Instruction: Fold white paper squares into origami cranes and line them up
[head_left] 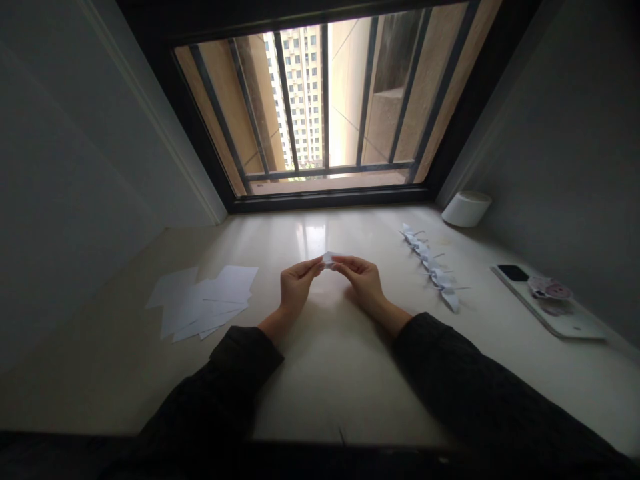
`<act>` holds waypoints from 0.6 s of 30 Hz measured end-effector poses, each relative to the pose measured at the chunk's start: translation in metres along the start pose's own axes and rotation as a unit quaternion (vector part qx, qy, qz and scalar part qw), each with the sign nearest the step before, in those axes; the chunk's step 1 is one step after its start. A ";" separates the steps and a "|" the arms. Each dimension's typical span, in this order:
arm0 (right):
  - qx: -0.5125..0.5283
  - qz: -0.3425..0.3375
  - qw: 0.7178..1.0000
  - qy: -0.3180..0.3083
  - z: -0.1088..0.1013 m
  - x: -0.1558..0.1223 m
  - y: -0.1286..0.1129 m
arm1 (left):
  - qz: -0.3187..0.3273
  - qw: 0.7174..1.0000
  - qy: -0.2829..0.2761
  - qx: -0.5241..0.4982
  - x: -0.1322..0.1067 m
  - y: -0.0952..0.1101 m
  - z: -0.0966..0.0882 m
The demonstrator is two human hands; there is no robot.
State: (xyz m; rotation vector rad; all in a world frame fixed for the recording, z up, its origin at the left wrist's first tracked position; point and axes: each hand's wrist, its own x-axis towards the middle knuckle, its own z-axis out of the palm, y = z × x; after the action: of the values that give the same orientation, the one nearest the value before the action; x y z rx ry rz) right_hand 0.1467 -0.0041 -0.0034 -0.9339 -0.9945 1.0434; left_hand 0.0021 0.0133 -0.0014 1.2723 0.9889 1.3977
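Between my two hands, above the middle of the pale sill, is a small folded piece of white paper (328,259). My left hand (299,283) pinches its left side with thumb and fingers. The right side is pinched by my right hand (364,279). Fingertips cover part of the paper, so its full shape is hidden. Off to the right of my right hand lies a slanting row of several folded white paper figures (431,267) with thin pointed ends. Left of my left hand, loose white paper sheets (205,300) overlap in a spread pile.
A phone (555,307) with a round pinkish attachment on its back lies at the right. Behind it, a white cylindrical object (467,209) leans near the wall. A dark-framed window (330,200) with bars closes off the far side of the sill (310,387).
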 end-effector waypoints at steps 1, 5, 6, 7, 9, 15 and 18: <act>0.002 0.004 1.000 0.000 0.000 0.000 -0.001 | 0.001 1.000 -0.001 -0.001 0.000 0.000 0.000; 0.000 -0.002 1.000 0.012 0.000 0.001 0.000 | -0.002 1.000 -0.004 -0.015 0.000 0.001 0.000; 0.004 -0.004 1.000 0.015 0.000 0.002 0.001 | -0.005 1.000 -0.002 -0.018 0.000 0.001 0.001; 0.010 -0.005 1.000 0.017 0.000 0.002 0.001 | -0.008 1.000 0.000 -0.021 0.000 0.001 0.002; 0.022 -0.004 1.000 0.020 -0.001 0.003 0.003 | -0.015 1.000 0.003 -0.024 0.000 0.002 0.003; 0.029 0.006 0.999 0.019 0.000 0.001 0.001 | -0.025 0.999 0.002 -0.024 -0.001 0.005 0.005; 0.037 0.008 0.999 0.023 0.001 0.000 0.000 | -0.026 0.999 -0.004 -0.024 -0.001 0.004 0.005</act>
State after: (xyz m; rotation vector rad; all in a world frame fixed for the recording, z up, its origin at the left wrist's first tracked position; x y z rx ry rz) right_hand 0.1453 -0.0035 -0.0031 -0.9030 -0.9056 1.0604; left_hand 0.0062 0.0115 0.0031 1.2082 0.9710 1.3665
